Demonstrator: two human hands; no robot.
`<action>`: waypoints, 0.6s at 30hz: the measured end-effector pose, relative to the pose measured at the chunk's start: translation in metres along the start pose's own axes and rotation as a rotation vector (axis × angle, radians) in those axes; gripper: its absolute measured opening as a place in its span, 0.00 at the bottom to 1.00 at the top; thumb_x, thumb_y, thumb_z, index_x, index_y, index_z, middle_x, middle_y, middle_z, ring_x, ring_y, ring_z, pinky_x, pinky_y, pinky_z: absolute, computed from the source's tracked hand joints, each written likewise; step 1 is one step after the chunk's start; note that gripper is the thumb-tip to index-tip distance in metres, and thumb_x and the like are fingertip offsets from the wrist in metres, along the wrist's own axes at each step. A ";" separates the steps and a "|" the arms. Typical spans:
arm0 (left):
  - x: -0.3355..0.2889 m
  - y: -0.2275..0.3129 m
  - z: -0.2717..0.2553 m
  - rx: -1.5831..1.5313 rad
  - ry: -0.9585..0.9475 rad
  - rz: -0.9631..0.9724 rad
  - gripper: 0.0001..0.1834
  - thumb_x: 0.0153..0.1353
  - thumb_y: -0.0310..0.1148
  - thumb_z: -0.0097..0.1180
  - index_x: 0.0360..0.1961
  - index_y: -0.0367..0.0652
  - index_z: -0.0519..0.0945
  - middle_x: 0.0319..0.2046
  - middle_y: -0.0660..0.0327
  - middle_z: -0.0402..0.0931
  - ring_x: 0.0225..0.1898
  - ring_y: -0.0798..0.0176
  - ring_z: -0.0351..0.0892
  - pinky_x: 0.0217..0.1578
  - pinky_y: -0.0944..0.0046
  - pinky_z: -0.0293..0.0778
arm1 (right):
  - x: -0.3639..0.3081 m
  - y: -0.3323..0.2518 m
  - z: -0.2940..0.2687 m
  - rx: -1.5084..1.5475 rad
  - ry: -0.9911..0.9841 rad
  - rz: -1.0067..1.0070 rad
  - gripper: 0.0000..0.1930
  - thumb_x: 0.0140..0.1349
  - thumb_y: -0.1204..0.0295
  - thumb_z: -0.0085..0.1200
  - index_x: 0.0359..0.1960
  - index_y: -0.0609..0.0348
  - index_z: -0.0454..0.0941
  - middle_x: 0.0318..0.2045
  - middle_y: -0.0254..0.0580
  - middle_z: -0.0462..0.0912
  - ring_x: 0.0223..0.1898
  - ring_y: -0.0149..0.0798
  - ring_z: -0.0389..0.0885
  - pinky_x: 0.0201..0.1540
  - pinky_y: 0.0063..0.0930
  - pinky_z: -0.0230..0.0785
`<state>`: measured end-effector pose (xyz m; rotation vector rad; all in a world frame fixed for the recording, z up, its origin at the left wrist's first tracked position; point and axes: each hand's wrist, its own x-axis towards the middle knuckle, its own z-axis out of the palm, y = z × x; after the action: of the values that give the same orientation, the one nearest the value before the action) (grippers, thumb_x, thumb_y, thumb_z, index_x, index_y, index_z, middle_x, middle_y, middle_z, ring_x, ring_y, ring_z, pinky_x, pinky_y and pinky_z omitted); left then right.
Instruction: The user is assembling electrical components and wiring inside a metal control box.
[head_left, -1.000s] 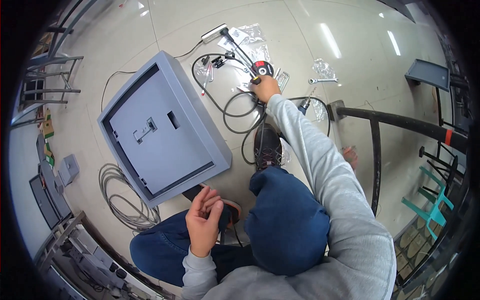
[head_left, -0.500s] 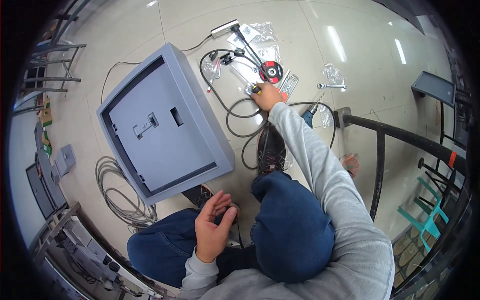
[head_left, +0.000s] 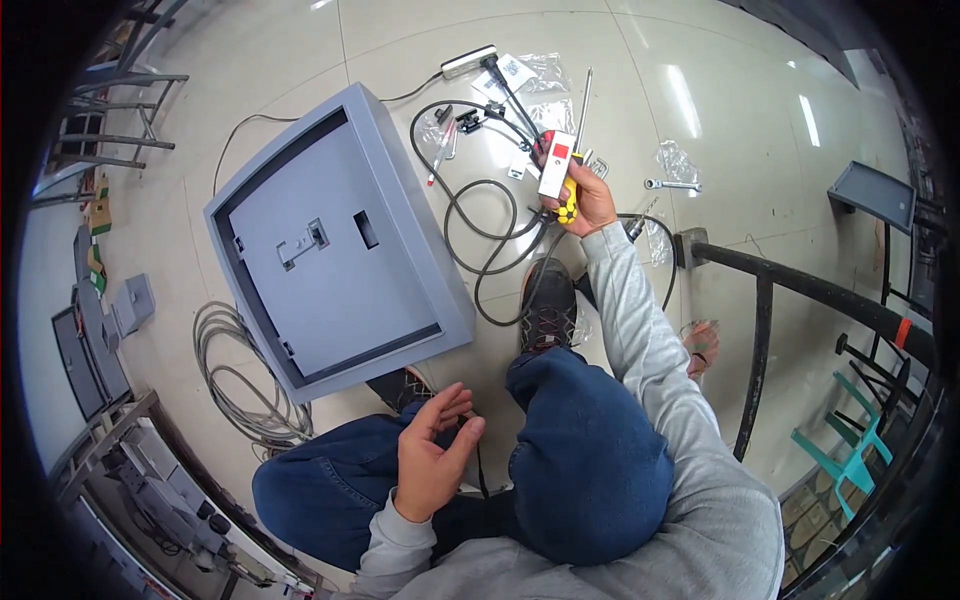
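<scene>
My right hand (head_left: 594, 205) is raised over the floor, its fingers wrapped round a screwdriver (head_left: 568, 205) with a yellow and black handle. The shaft points away from me. In the same grip is a small white rectangular piece (head_left: 552, 180) with a red square on it. My left hand (head_left: 432, 462) hovers over my lap, palm turned inward and fingers apart, with nothing in it. Left of my right hand stands a grey metal box (head_left: 455, 270) with a recessed panel (head_left: 340, 300), which has a small metal latch (head_left: 318, 234) and a rectangular cutout.
A black cable (head_left: 450, 205) loops across the floor between box and right hand. Beyond lie a power strip (head_left: 468, 62), plastic bags (head_left: 545, 72) and a wrench (head_left: 674, 186). A grey cable coil (head_left: 215, 350) lies left; a black metal frame (head_left: 760, 350) stands right, near a green stool (head_left: 850, 455).
My right hand has risen from the floor items and shifted right, bringing up the screwdriver and the white piece. My left hand has barely moved. The view has shifted slightly.
</scene>
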<state>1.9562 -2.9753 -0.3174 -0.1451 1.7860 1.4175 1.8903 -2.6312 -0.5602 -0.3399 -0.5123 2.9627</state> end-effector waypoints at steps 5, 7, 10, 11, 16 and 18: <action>0.002 -0.005 0.000 0.014 -0.006 0.000 0.28 0.59 0.23 0.63 0.61 0.33 0.72 0.51 0.50 0.80 0.50 0.58 0.80 0.53 0.63 0.74 | 0.004 0.006 -0.014 -0.416 0.071 0.133 0.23 0.66 0.68 0.56 0.60 0.62 0.72 0.33 0.43 0.83 0.23 0.32 0.74 0.29 0.27 0.71; 0.002 -0.007 0.000 0.017 -0.013 -0.001 0.27 0.59 0.23 0.63 0.61 0.33 0.72 0.51 0.50 0.80 0.50 0.57 0.80 0.52 0.63 0.74 | 0.010 0.015 -0.020 -1.219 0.271 0.248 0.24 0.64 0.66 0.56 0.60 0.64 0.72 0.34 0.46 0.84 0.25 0.36 0.77 0.32 0.29 0.74; 0.002 -0.008 0.000 0.017 -0.014 -0.006 0.27 0.59 0.23 0.63 0.61 0.33 0.73 0.51 0.50 0.80 0.50 0.57 0.80 0.52 0.63 0.74 | 0.021 0.023 -0.024 -1.713 0.368 0.329 0.25 0.62 0.65 0.57 0.58 0.65 0.73 0.35 0.49 0.85 0.28 0.41 0.80 0.35 0.32 0.75; 0.002 -0.008 0.001 0.014 -0.018 -0.009 0.27 0.59 0.23 0.63 0.60 0.33 0.73 0.51 0.50 0.80 0.50 0.57 0.80 0.52 0.63 0.74 | 0.025 0.026 -0.025 -1.808 0.368 0.356 0.24 0.61 0.65 0.57 0.57 0.65 0.74 0.35 0.50 0.85 0.29 0.43 0.81 0.36 0.33 0.76; 0.004 -0.006 0.001 0.037 -0.007 -0.024 0.27 0.58 0.22 0.63 0.60 0.32 0.74 0.51 0.50 0.80 0.49 0.57 0.80 0.51 0.63 0.75 | 0.054 0.041 -0.020 -2.046 0.502 0.172 0.22 0.57 0.65 0.59 0.51 0.65 0.76 0.36 0.52 0.85 0.32 0.52 0.83 0.41 0.38 0.77; 0.005 -0.005 0.000 0.063 0.006 -0.032 0.26 0.58 0.22 0.64 0.59 0.32 0.74 0.51 0.50 0.80 0.49 0.57 0.80 0.51 0.63 0.75 | 0.065 0.045 -0.015 -2.073 0.646 -0.070 0.20 0.56 0.65 0.59 0.49 0.63 0.78 0.36 0.53 0.85 0.33 0.55 0.84 0.42 0.40 0.77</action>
<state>1.9558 -2.9752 -0.3242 -0.1442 1.8235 1.3377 1.8275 -2.6589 -0.6026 -1.1075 -2.7941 0.8820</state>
